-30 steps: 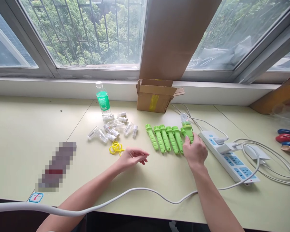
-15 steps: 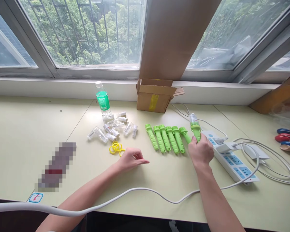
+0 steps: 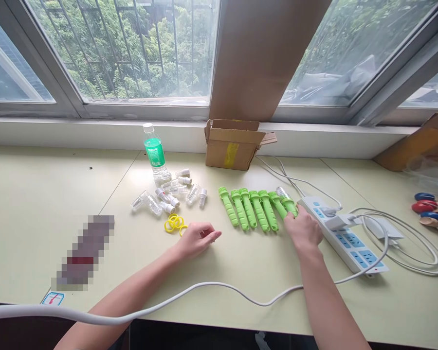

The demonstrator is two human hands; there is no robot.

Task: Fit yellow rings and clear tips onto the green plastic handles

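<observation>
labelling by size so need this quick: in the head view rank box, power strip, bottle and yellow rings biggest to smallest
1. box and power strip: these look about alike in area, and the strip lies nearer the camera, so I leave them unranked
2. bottle
3. yellow rings

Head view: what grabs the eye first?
A row of bright green handles lies mid-table. The right hand grips a clear-capped handle at the row's right end, beside the power strip. Left of the row, the left hand rests near yellow rings.
</observation>
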